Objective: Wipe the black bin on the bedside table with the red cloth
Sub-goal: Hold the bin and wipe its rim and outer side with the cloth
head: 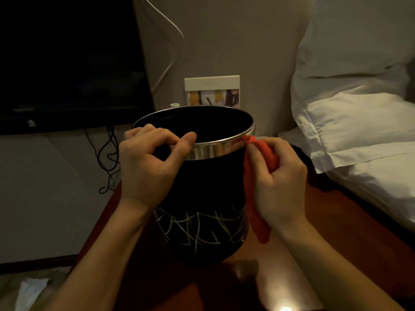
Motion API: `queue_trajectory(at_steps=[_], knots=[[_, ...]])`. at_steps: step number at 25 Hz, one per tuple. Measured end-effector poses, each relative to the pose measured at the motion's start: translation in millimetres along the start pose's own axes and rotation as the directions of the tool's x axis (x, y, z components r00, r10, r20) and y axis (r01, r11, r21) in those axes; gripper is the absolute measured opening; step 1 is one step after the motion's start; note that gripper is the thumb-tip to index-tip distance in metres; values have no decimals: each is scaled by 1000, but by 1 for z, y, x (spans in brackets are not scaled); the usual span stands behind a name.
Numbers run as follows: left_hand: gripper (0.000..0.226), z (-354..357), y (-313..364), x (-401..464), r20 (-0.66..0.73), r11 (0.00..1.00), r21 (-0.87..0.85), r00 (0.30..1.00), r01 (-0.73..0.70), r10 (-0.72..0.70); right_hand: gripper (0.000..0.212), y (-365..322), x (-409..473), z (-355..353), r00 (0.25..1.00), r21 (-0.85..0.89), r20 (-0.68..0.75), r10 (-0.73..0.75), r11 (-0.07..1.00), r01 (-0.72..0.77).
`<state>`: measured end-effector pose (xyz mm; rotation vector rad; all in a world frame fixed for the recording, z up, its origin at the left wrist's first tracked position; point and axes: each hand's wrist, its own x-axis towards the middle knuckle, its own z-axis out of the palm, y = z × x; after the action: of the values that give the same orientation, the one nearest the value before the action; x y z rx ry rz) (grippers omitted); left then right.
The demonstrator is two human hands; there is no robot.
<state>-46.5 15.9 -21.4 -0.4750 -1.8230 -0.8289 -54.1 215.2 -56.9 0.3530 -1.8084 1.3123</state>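
The black bin (202, 187) stands upright on the reddish-brown bench (325, 221), between the two hands. The left grip (148, 167) curls over the bin's silver rim (215, 149) on its near left side, thumb outside and fingers hooked inside. The right grip (278, 176) bunches the red cloth (253, 182) in curled fingers and presses it against the bin's right wall, just below the rim.

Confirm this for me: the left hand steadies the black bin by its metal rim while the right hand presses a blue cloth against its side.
Wrong colour. In the head view the cloth is red. The rest holds: the left hand grips the black bin at its metal rim, and the right hand presses the cloth against its side.
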Motion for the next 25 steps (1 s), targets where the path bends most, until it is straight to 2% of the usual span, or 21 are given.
queue_trajectory(at_steps=[2, 5, 7, 9, 13, 14, 18, 20, 22, 25], knots=[[31, 1, 0, -1, -11, 1000, -9, 1000, -2, 2, 1, -9, -15, 6, 998, 12, 18, -57, 998, 57], [31, 1, -1, 0, -11, 1000, -4, 1000, 6, -6, 15, -6, -63, 19, 947, -17, 248, -203, 977, 214], [31, 0, -1, 1, -2, 1000, -14, 1000, 0, 0, 19, 1, -85, 24, 914, -82, 323, -245, 955, 285], [31, -1, -2, 1, 1, 1000, -21, 1000, -6, 6, 18, 1, -82, 26, 930, -94, 280, -236, 958, 272], [31, 0, 0, 1, 1, 1000, -9, 1000, 4, -4, 18, -24, -47, 27, 963, -66, 41, -267, 961, 269], [30, 0, 0, 1, 1, 1000, -3, 1000, 1, -1, 18, -29, -43, 31, 959, -72, 25, -284, 956, 285], [29, -2, -1, 1, 25, 1000, -13, 999, -23, 23, 20, -21, -70, 39, 899, -196, 210, -383, 885, 423], [30, -2, -2, 3, 34, 1000, -24, 999, -18, 19, 20, -6, -82, 32, 891, -231, 260, -372, 872, 431], [29, -2, -1, 2, 26, 1000, -20, 1000, -10, 11, 20, 1, -77, 23, 920, -184, 212, -329, 911, 369], [28, -1, 0, 2, 19, 1000, -24, 1000, -12, 12, 18, -2, -45, 12, 964, -97, 43, -263, 959, 266]])
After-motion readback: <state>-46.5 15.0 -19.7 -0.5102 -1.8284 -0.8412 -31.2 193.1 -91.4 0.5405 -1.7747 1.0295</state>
